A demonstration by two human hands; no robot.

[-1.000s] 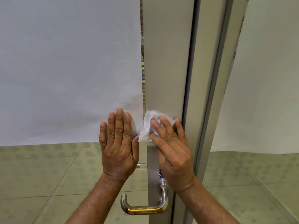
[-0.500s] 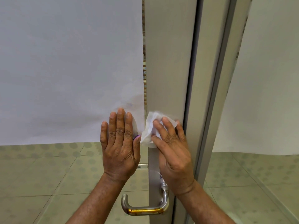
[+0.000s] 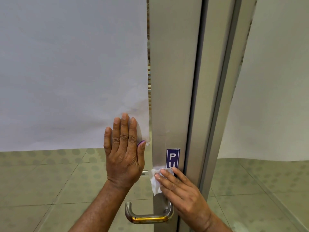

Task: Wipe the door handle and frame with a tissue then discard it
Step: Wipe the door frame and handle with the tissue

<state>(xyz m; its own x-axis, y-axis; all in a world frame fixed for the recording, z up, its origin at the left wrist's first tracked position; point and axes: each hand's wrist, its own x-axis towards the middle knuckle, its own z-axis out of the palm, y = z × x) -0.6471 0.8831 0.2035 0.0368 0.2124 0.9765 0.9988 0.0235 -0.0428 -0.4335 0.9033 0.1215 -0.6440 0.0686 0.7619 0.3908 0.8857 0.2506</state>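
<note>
A blue sticker (image 3: pixel 173 158) on the metal door frame (image 3: pixel 173 81) shows the white letters "P" and "U"; the rest of it is hidden under the right hand (image 3: pixel 182 191). That hand lies with fingers extended, pressing one white tissue (image 3: pixel 155 181) flat against the frame, the tissue bunched under and to the left of its fingertips. The left hand (image 3: pixel 124 158) is open and flat, fingers together and pointing up, resting on the glass panel (image 3: pixel 50 173) just left of the frame, overlapping the lower corner of a white sheet (image 3: pixel 66 72) behind the glass. One steel door handle (image 3: pixel 147 218), with a brassy worn patch, sits just below the right hand and partly behind it.
</note>
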